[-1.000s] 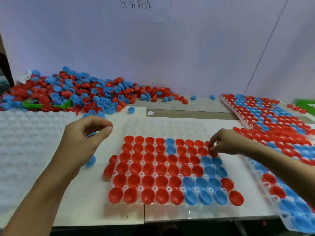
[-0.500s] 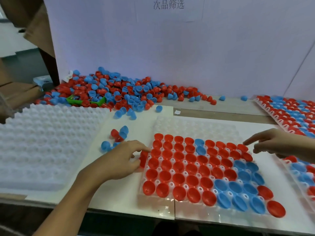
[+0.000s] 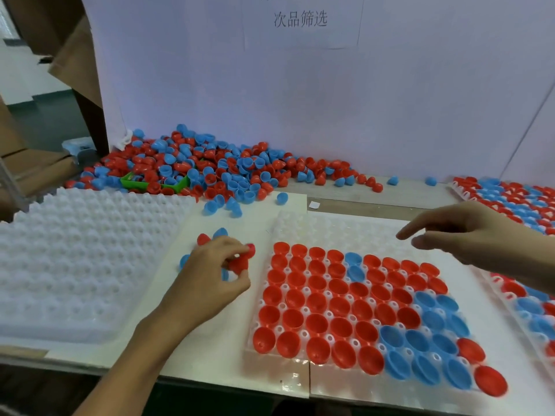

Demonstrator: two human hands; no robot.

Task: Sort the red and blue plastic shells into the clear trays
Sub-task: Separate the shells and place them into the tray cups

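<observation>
Clear moulded plastic, the pocketed tray (image 3: pixel 336 232) in front of the person is mostly filled, with only its far rows bare. Just off the tray's left edge the left hand (image 3: pixel 210 280) pinches a small red plastic half-shell (image 3: pixel 240 262), so those bare pockets lie ahead and to its right. The right hand (image 3: pixel 456 232) hovers over them with fingers extended and nothing in it; it is the nearer hand, I'd say.

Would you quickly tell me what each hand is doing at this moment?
Left hand: fingers curled round red shells, beside the clear tray.
Right hand: open, fingers extended above the tray's far rows, holding nothing.
</observation>
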